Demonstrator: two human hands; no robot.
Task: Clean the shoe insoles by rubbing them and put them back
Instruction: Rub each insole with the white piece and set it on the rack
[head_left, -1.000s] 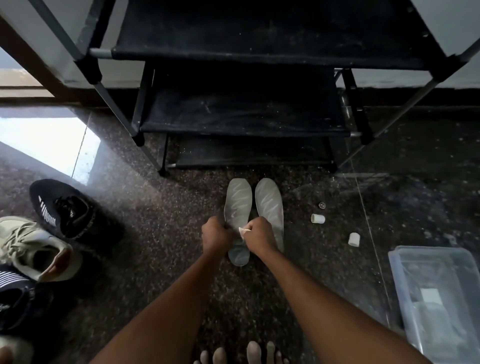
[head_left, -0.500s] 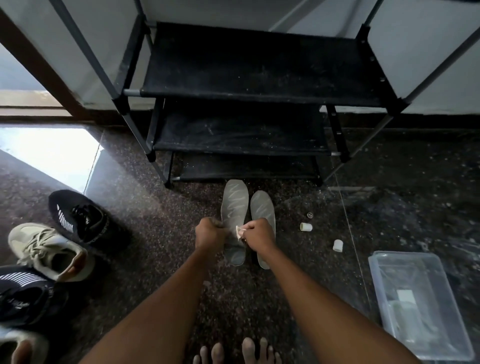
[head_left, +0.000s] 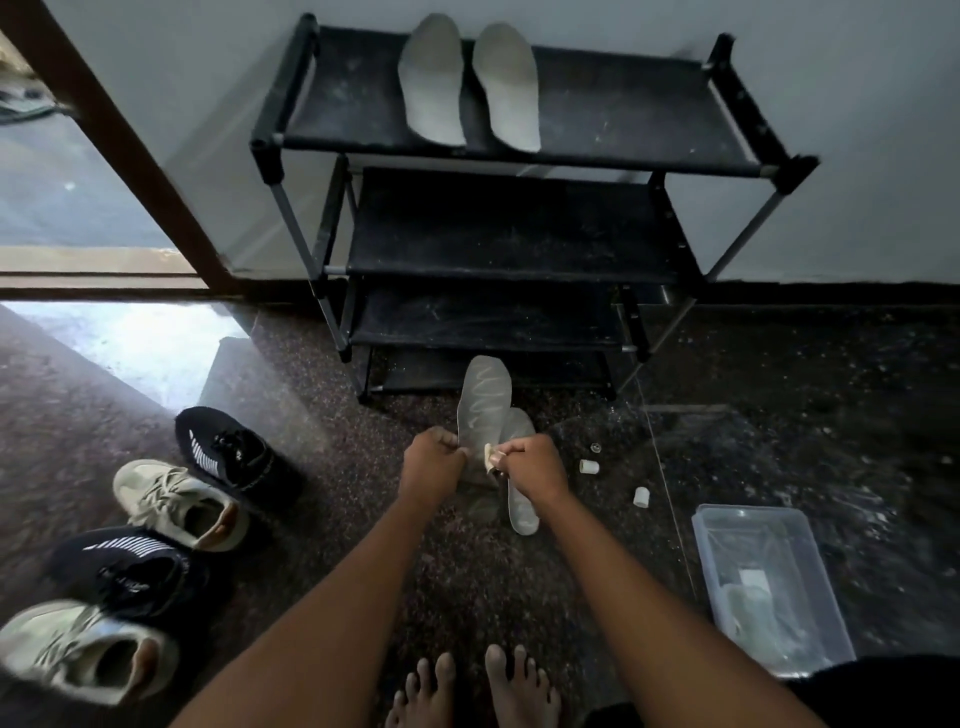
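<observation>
Both forearms reached from the near edge toward the speckled floor in front of a black shoe rack. Left hand was knuckles up, fingers curled together and clamped on the left edge of a grey insole. That insole sat tilted, toe end pointing far toward the rack's lowest tier, with pale wavy marks across its face. Right hand was just right of it, fingers curled, tips pinching a small pale piece against the insole's near part; whether cloth or eraser could not be told. The heel end was hidden behind both hands. A second insole lay on the floor just to the right, its middle covered by the right hand. On the rack's top shelf, far, a third insole and a fourth insole lay side by side. At left stood a black sneaker, a beige sneaker, a second black sneaker and a second beige sneaker, the last cut by the frame edge. At right sat a clear plastic tub, contents blurred, and two white caps lay between it and the hands. Bare toes were cut off at the near edge.
</observation>
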